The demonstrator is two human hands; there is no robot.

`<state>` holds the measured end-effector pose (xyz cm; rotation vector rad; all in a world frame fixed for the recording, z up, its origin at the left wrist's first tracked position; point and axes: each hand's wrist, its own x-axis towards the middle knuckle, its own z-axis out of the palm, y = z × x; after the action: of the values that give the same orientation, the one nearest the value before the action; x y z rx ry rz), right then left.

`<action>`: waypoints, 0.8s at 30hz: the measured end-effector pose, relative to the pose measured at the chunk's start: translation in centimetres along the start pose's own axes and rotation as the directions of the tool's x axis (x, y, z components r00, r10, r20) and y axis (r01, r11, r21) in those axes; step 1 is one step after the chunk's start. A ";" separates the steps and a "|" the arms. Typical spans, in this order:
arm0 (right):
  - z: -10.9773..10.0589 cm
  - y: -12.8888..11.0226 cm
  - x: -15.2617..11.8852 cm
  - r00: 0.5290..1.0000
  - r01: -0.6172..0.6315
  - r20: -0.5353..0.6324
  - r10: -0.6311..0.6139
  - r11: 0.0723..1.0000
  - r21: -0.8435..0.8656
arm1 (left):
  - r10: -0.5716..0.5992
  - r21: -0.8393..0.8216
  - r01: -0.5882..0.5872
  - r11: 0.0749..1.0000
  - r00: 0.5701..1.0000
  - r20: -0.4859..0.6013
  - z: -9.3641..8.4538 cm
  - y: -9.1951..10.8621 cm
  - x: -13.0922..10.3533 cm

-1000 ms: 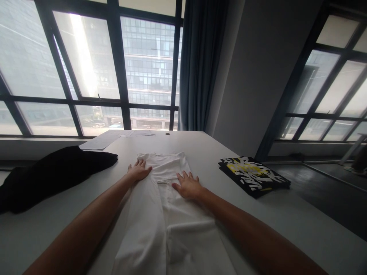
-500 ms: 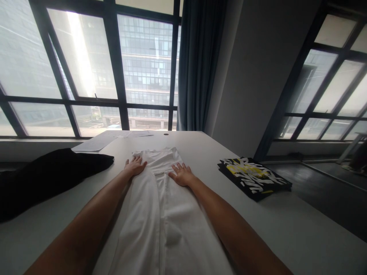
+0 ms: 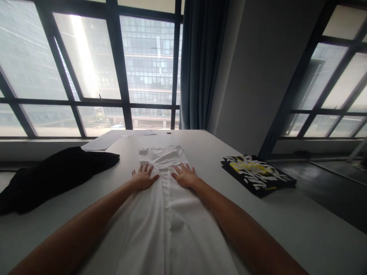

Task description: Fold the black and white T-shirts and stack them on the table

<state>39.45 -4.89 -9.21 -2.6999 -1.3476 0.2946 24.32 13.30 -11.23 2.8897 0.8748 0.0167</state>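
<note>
A white garment (image 3: 185, 214) lies lengthwise on the white table, a long seam or folded edge running down its middle. Whether it is a shirt or trousers I cannot tell. My left hand (image 3: 143, 178) rests flat on its left part with fingers spread. Across the middle seam, my right hand (image 3: 184, 175) lies palm down on the right part, its fingers also apart. Beyond both hands, the far end of the cloth is bunched into creases. Neither hand grips the fabric.
Dark cloth (image 3: 57, 175) lies heaped on the table's left side. A folded black garment with white and yellow print (image 3: 258, 173) sits near the right edge. Paper sheets (image 3: 103, 142) lie at the back left. Windows and a blue curtain (image 3: 197, 68) stand behind the table (image 3: 212, 152).
My left hand has slid inward and toward me over the white garment, closer to the middle seam. My right hand stays nearly in place. The view has shifted slightly.
</note>
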 end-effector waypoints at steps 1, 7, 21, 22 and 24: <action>-0.2 -0.1 0.4 1.000 -0.002 -0.024 0.002 1.000 -0.008 | 0.019 0.000 -0.019 1.000 1.000 -0.002 -0.5 -0.1 0.5; -1.6 -1.5 1.3 0.960 0.032 -0.266 -0.082 0.982 -0.186 | 0.060 0.011 -0.059 0.998 0.990 -0.129 -2.4 0.3 1.0; 0.0 1.8 -13.1 0.964 0.206 -0.129 -0.231 0.961 -0.182 | 0.345 -0.092 -0.342 0.935 0.939 0.019 -2.0 1.4 -13.9; 0.0 1.7 -13.9 0.961 0.215 -0.138 -0.241 0.960 -0.178 | 0.354 -0.102 -0.349 0.932 0.935 0.034 -2.2 1.3 -14.8; -0.1 1.6 -15.4 0.951 0.240 -0.164 -0.264 0.959 -0.153 | 0.361 -0.117 -0.353 0.928 0.931 0.059 -2.6 1.3 -16.5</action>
<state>31.66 -18.21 -7.52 -2.5361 -1.6834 -0.0679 11.18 3.42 -8.07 2.8830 0.3135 -0.0181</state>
